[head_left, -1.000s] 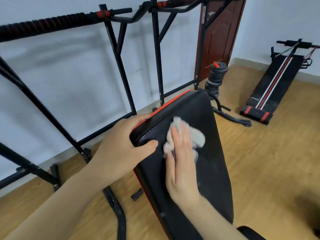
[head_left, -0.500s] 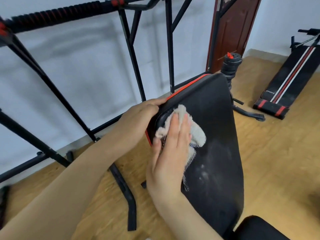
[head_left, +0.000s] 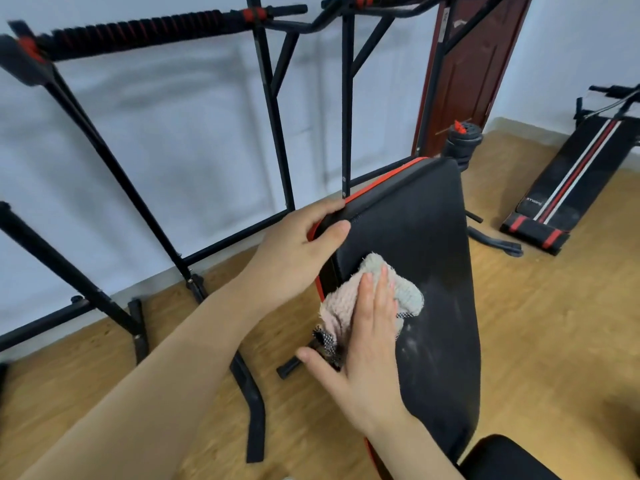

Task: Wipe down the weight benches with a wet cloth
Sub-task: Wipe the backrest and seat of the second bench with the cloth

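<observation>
A black weight bench backrest [head_left: 429, 237] with red trim slopes away from me in the middle of the view. My left hand [head_left: 298, 251] grips its upper left corner, thumb on the pad and fingers curled over the edge. A pale fluffy cloth [head_left: 349, 299] lies against the pad's left side, partly hanging over the edge. My right hand [head_left: 363, 344] presses flat on the cloth with straight fingers. Whitish smears show on the pad to the right of the cloth.
A black pull-up frame [head_left: 273, 109] with red-and-black grips stands along the white wall on the left. Weight plates [head_left: 462, 142] sit by a brown door [head_left: 464, 71]. A second sit-up bench [head_left: 571, 188] lies on the wooden floor at right.
My right hand has slid the cloth down the pad's left side, away from the top corner. My left hand keeps its grip on the corner. The view has shifted slightly.
</observation>
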